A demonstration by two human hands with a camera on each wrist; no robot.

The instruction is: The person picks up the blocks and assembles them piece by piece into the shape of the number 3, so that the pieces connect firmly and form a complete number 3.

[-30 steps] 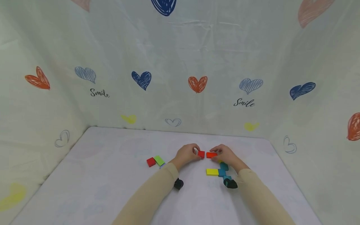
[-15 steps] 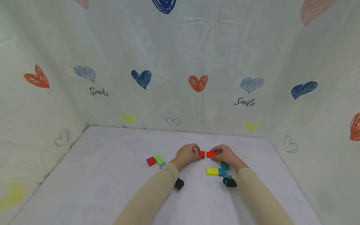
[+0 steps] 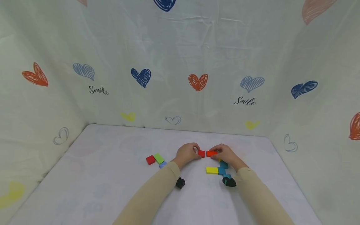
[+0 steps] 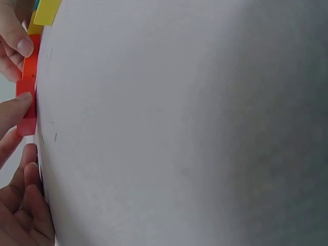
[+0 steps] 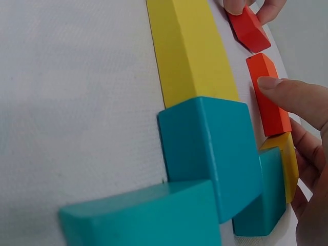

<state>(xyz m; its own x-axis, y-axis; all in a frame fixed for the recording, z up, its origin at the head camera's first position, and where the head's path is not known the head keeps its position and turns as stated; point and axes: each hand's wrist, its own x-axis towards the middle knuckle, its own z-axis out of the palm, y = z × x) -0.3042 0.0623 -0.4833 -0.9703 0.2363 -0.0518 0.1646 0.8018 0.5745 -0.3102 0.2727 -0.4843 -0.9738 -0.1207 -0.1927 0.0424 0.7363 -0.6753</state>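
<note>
Near the back of the table, my left hand (image 3: 186, 154) pinches a small red block (image 3: 201, 153) between thumb and fingers. Facing it, my right hand (image 3: 226, 155) holds a longer orange-red block (image 3: 211, 153), its thumb on the near face in the right wrist view. A narrow gap parts these two blocks. At the orange-red block's other end sits a yellow block (image 5: 289, 159), with a teal block (image 5: 264, 195) against it. Closer to the person, a long yellow block (image 5: 192, 51) meets a blue-teal block (image 5: 210, 148), which adjoins another teal block (image 5: 148, 215).
Left of my left hand lie a red block (image 3: 150, 160), a green block (image 3: 158, 158) and a blue block (image 3: 162, 164), the last partly hidden by the arm. White cloth covers the table (image 3: 98, 175). A curtain (image 3: 174, 50) printed with hearts surrounds its back and sides.
Both hands keep their hold on the red and orange-red blocks, with almost no movement. The head view has tilted very slightly.
</note>
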